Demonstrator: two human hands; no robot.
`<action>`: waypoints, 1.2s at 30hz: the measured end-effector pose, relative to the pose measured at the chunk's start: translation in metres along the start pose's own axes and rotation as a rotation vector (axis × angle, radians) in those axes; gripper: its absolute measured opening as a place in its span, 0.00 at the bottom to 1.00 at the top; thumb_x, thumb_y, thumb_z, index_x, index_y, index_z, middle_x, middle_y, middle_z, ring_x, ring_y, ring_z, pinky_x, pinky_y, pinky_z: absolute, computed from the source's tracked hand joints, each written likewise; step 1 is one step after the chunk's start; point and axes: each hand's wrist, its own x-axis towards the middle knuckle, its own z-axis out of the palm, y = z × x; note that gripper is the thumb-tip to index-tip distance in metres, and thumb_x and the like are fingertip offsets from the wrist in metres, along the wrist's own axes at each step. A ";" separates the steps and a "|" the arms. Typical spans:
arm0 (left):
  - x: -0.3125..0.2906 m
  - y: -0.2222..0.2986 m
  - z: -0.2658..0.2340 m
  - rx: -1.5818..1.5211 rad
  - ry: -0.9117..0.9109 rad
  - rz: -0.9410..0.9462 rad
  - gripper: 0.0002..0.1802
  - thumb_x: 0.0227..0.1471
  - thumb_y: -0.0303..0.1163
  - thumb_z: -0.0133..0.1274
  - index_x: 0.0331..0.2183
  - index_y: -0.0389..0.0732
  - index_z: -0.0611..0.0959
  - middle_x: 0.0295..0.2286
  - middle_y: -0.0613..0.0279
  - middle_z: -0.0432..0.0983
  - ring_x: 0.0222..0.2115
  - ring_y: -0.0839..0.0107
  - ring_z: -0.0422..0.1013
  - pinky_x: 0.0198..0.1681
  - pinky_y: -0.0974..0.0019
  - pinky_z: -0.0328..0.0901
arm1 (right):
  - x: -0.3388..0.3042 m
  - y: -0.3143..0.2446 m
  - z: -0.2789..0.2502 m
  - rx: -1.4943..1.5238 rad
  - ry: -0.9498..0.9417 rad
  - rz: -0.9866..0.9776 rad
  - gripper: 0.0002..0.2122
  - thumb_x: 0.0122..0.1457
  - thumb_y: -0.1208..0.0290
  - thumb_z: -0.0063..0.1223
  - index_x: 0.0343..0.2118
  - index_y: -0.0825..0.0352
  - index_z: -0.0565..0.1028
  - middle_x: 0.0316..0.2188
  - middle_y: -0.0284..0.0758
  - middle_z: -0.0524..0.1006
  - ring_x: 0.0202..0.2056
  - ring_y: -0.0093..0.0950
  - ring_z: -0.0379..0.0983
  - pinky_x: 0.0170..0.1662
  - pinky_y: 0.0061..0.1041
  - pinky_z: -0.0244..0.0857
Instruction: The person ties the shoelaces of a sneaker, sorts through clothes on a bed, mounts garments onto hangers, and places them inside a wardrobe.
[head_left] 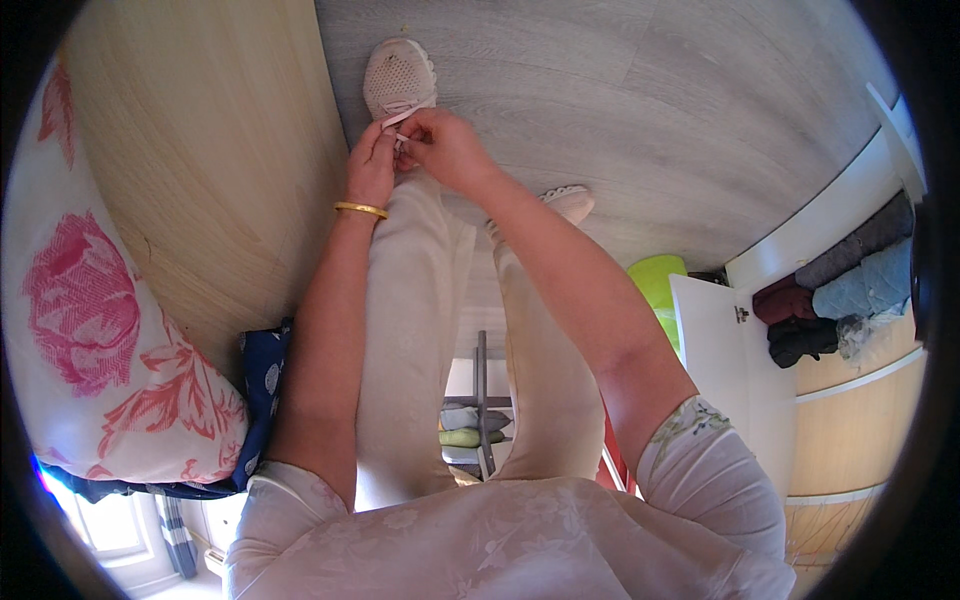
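A pale pink mesh sneaker is on my left foot, beside the wooden panel. Both my hands meet over its laces. My left hand, with a gold bangle at the wrist, is closed with its fingers pinching at the shoelace. From the other side my right hand pinches the lace too, its fingers curled in. A loop of lace shows between the two hands; the rest is hidden under the fingers. The other sneaker is on my right foot, partly behind my right forearm.
At the left a wooden bed panel rises by my leg, with flowered bedding on it. Grey plank flooring spreads beyond my feet. To the right are a lime-green bin, an open white cabinet door and shelves with folded clothes.
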 end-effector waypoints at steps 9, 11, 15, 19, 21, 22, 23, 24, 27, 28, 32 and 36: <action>0.003 0.000 -0.005 -0.005 -0.013 0.016 0.12 0.56 0.32 0.37 0.39 0.38 0.72 0.25 0.64 0.72 0.21 0.77 0.69 0.23 0.75 0.66 | -0.002 0.014 0.004 0.719 -0.031 0.438 0.03 0.49 0.79 0.50 0.26 0.71 0.72 0.23 0.36 0.73 0.26 0.25 0.72 0.30 0.25 0.67; 0.003 0.000 -0.003 -0.019 -0.016 -0.009 0.12 0.56 0.33 0.37 0.38 0.38 0.71 0.26 0.62 0.72 0.22 0.75 0.69 0.25 0.73 0.66 | -0.003 0.019 0.003 0.222 0.060 0.117 0.03 0.47 0.78 0.50 0.27 0.70 0.74 0.25 0.39 0.72 0.28 0.32 0.71 0.32 0.27 0.66; 0.003 -0.001 -0.007 -0.034 0.016 -0.035 0.08 0.55 0.31 0.37 0.36 0.39 0.68 0.28 0.60 0.71 0.26 0.72 0.69 0.28 0.69 0.67 | -0.004 0.007 -0.003 0.053 -0.049 0.092 0.04 0.45 0.77 0.53 0.26 0.68 0.74 0.28 0.42 0.71 0.30 0.38 0.70 0.33 0.29 0.65; 0.003 0.005 -0.004 -0.056 -0.020 -0.043 0.07 0.54 0.30 0.38 0.35 0.39 0.68 0.30 0.60 0.71 0.28 0.72 0.70 0.30 0.69 0.68 | -0.005 0.003 -0.004 0.015 0.027 0.027 0.03 0.46 0.76 0.52 0.24 0.69 0.74 0.27 0.42 0.71 0.29 0.38 0.69 0.33 0.31 0.64; 0.000 0.010 0.000 -0.118 -0.045 -0.066 0.07 0.52 0.27 0.41 0.35 0.37 0.68 0.30 0.59 0.71 0.30 0.70 0.70 0.35 0.68 0.68 | -0.005 0.004 -0.004 0.039 0.066 0.066 0.03 0.46 0.76 0.52 0.24 0.69 0.75 0.27 0.42 0.71 0.29 0.38 0.69 0.32 0.31 0.64; 0.000 0.008 -0.002 -0.116 -0.043 -0.066 0.07 0.52 0.27 0.41 0.35 0.37 0.68 0.30 0.59 0.71 0.30 0.70 0.70 0.35 0.68 0.68 | -0.004 0.002 -0.004 0.262 0.069 0.272 0.04 0.46 0.77 0.52 0.25 0.69 0.75 0.29 0.42 0.72 0.29 0.39 0.70 0.32 0.31 0.64; 0.000 0.007 -0.002 -0.078 -0.091 -0.044 0.08 0.51 0.25 0.43 0.35 0.35 0.69 0.31 0.58 0.71 0.32 0.69 0.70 0.37 0.67 0.68 | -0.003 0.000 -0.005 0.484 0.071 0.477 0.04 0.46 0.77 0.52 0.26 0.69 0.75 0.30 0.42 0.72 0.30 0.39 0.70 0.32 0.31 0.64; 0.001 0.006 -0.004 -0.039 -0.139 -0.023 0.08 0.49 0.23 0.44 0.35 0.34 0.70 0.32 0.57 0.72 0.33 0.68 0.71 0.39 0.67 0.68 | -0.003 -0.001 -0.005 0.486 0.070 0.476 0.04 0.46 0.77 0.52 0.26 0.69 0.75 0.30 0.42 0.72 0.30 0.39 0.70 0.32 0.31 0.64; 0.001 0.006 -0.005 -0.115 -0.115 -0.151 0.10 0.47 0.19 0.45 0.36 0.32 0.73 0.33 0.56 0.72 0.34 0.67 0.71 0.41 0.66 0.68 | -0.008 0.004 -0.009 0.518 0.091 0.459 0.06 0.46 0.78 0.51 0.28 0.69 0.76 0.34 0.42 0.73 0.33 0.38 0.70 0.34 0.31 0.64; 0.000 0.007 -0.004 -0.115 -0.115 -0.152 0.10 0.47 0.19 0.45 0.36 0.32 0.73 0.33 0.56 0.72 0.34 0.67 0.71 0.41 0.66 0.68 | -0.012 0.002 -0.010 0.256 0.114 0.206 0.07 0.46 0.79 0.50 0.29 0.69 0.76 0.36 0.42 0.72 0.35 0.38 0.70 0.35 0.31 0.64; -0.001 0.008 -0.002 -0.078 -0.026 -0.190 0.11 0.49 0.18 0.43 0.36 0.33 0.76 0.32 0.59 0.73 0.32 0.71 0.72 0.37 0.70 0.69 | -0.018 -0.010 -0.009 -0.154 0.093 -0.298 0.09 0.44 0.81 0.50 0.31 0.69 0.76 0.36 0.42 0.72 0.37 0.38 0.69 0.38 0.30 0.65; 0.004 0.003 -0.006 0.061 -0.019 -0.195 0.10 0.49 0.19 0.44 0.35 0.34 0.77 0.31 0.63 0.73 0.29 0.77 0.70 0.33 0.74 0.68 | -0.014 -0.005 0.000 -0.122 0.090 -0.299 0.10 0.44 0.82 0.50 0.32 0.68 0.76 0.36 0.42 0.71 0.35 0.38 0.69 0.38 0.29 0.65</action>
